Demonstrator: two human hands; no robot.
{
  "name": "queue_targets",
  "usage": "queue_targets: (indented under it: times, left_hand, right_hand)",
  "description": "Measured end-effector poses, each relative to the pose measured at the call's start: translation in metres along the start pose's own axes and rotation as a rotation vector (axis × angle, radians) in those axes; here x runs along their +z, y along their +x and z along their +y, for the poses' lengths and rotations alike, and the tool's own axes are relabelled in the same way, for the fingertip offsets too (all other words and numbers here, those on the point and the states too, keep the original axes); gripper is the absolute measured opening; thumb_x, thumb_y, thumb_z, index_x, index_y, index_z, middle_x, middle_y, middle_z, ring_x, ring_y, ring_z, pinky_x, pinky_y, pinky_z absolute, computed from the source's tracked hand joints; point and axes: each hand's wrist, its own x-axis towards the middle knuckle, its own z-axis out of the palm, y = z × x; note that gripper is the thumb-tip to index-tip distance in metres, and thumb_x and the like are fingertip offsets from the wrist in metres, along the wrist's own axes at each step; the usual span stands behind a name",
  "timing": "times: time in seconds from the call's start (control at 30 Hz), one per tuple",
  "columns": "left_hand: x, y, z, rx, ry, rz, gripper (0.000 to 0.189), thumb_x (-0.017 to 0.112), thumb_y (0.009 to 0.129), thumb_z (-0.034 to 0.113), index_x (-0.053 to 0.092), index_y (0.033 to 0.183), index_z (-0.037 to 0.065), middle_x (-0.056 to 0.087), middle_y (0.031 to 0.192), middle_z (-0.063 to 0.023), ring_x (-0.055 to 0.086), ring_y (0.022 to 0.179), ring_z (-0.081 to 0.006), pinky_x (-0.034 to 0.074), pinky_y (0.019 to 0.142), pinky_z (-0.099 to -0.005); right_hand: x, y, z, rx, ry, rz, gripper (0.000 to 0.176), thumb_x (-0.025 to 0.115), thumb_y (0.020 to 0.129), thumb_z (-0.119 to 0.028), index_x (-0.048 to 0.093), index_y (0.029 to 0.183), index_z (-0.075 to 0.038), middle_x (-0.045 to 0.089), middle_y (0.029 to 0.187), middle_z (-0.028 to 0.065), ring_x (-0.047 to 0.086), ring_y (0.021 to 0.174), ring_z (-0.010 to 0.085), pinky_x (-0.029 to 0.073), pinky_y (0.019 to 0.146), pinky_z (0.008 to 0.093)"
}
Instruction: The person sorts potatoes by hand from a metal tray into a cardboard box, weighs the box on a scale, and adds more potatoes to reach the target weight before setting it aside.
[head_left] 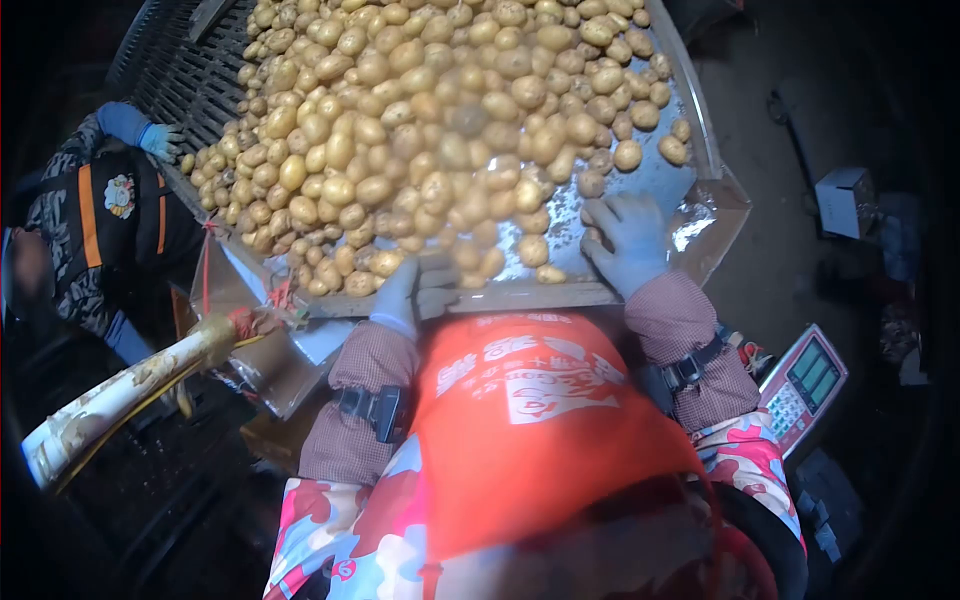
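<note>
Loose potatoes (340, 150) are heaped over a metal sorting tray (650, 180), thinning out towards its near right corner. My left hand (415, 290), in a pale glove, lies at the tray's near edge. Its fingers stretch to the right beside a few potatoes, and I see nothing held in them. Also gloved, my right hand (630, 240) rests on the wet tray surface at the right. Its fingers are apart, close to the potatoes at the edge of the heap. A blurred patch in the middle of the view softens part of the heap.
At the left, another person's gloved hand (160, 140) touches the slatted side (185, 65) of the tray. A whitish pole (130, 395) juts out at lower left. A scale with a keypad (805, 390) stands at my right. Further right is a white box (845, 200).
</note>
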Motion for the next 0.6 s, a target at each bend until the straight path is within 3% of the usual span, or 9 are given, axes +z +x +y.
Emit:
queue_targets:
  times: [0.1, 0.13, 0.2, 0.23, 0.3, 0.33, 0.4, 0.47, 0.6]
  left_hand:
    - [0.005, 0.0, 0.006, -0.024, -0.029, 0.037, 0.056, 0.036, 0.105, 0.046, 0.06, 0.131, 0.004, 0.071, 0.113, -0.018, 0.069, 0.081, -0.0306, 0.057, 0.072, -0.0403]
    - [0.008, -0.002, 0.01, -0.036, -0.008, 0.055, 0.056, 0.036, 0.105, 0.047, 0.06, 0.131, 0.004, 0.071, 0.113, -0.018, 0.069, 0.081, -0.0304, 0.057, 0.072, -0.04]
    - [0.012, -0.004, 0.012, -0.041, 0.008, 0.075, 0.057, 0.035, 0.105, 0.047, 0.06, 0.131, 0.003, 0.071, 0.113, -0.018, 0.069, 0.082, -0.0301, 0.056, 0.073, -0.0396]
    - [0.013, -0.006, 0.012, -0.039, 0.005, 0.075, 0.057, 0.035, 0.105, 0.047, 0.06, 0.131, 0.003, 0.071, 0.113, -0.018, 0.069, 0.082, -0.03, 0.056, 0.073, -0.0393]
    - [0.011, -0.003, 0.012, -0.023, -0.006, 0.066, 0.059, 0.035, 0.105, 0.048, 0.059, 0.132, 0.002, 0.071, 0.113, -0.0178, 0.069, 0.084, -0.0297, 0.056, 0.074, -0.0395]
    - [0.006, 0.0, 0.008, -0.016, -0.016, 0.058, 0.06, 0.035, 0.105, 0.049, 0.059, 0.132, 0.002, 0.071, 0.113, -0.0175, 0.069, 0.084, -0.0295, 0.056, 0.074, -0.0398]
    - [0.007, 0.0, 0.007, -0.025, -0.031, 0.059, 0.061, 0.035, 0.105, 0.051, 0.059, 0.132, 0.002, 0.071, 0.113, -0.0174, 0.069, 0.085, -0.0296, 0.055, 0.074, -0.0401]
    - [0.015, -0.004, 0.014, -0.05, -0.04, 0.083, 0.061, 0.035, 0.105, 0.051, 0.059, 0.132, 0.002, 0.071, 0.112, -0.0175, 0.069, 0.084, -0.0299, 0.055, 0.073, -0.0401]
    - [0.012, -0.004, 0.009, -0.027, -0.084, 0.082, 0.058, 0.037, 0.106, 0.049, 0.061, 0.129, 0.002, 0.071, 0.112, -0.0178, 0.069, 0.081, -0.0289, 0.056, 0.071, -0.0379]
  right_hand:
    - [-0.03, 0.048, 0.036, 0.338, -0.08, -0.112, 0.035, 0.071, 0.081, -0.021, 0.07, 0.115, -0.012, 0.066, 0.116, 0.0147, 0.063, 0.103, 0.0369, 0.046, 0.098, 0.0462]
    - [-0.028, 0.064, 0.063, 0.364, 0.046, 0.092, 0.037, 0.069, 0.084, -0.022, 0.069, 0.12, -0.011, 0.066, 0.117, 0.0169, 0.063, 0.102, 0.0375, 0.047, 0.099, 0.0454]
    - [-0.01, 0.123, 0.111, 0.361, 0.255, 0.235, 0.047, 0.067, 0.089, -0.028, 0.062, 0.133, -0.012, 0.064, 0.124, 0.0185, 0.061, 0.112, 0.037, 0.046, 0.104, 0.0463]
    - [-0.011, 0.143, 0.106, 0.491, 0.53, 0.13, 0.052, 0.067, 0.089, -0.031, 0.059, 0.138, -0.014, 0.063, 0.128, 0.0189, 0.06, 0.117, 0.0363, 0.045, 0.105, 0.0462]
    - [-0.003, 0.175, 0.077, 0.516, 0.422, 0.003, 0.057, 0.068, 0.088, -0.034, 0.057, 0.141, -0.018, 0.061, 0.131, 0.0185, 0.056, 0.122, 0.0362, 0.045, 0.105, 0.0464]
    - [0.007, 0.181, 0.063, 0.41, 0.039, -0.021, 0.057, 0.068, 0.086, -0.034, 0.057, 0.14, -0.019, 0.06, 0.131, 0.0178, 0.055, 0.123, 0.0367, 0.045, 0.104, 0.0468]
    - [0.027, 0.166, 0.028, 0.267, -0.014, -0.15, 0.048, 0.067, 0.085, -0.028, 0.062, 0.132, -0.019, 0.061, 0.127, 0.0168, 0.055, 0.119, 0.0372, 0.045, 0.101, 0.0479]
    - [0.082, 0.131, 0.024, 0.23, 0.002, 0.066, 0.037, 0.066, 0.083, -0.021, 0.068, 0.12, -0.017, 0.061, 0.126, 0.0147, 0.055, 0.115, 0.036, 0.044, 0.098, 0.0481]
    - [0.028, 0.066, 0.007, 0.043, -0.052, 0.199, 0.028, 0.066, 0.081, -0.012, 0.07, 0.109, -0.013, 0.062, 0.123, 0.0122, 0.057, 0.11, 0.034, 0.044, 0.095, 0.0483]
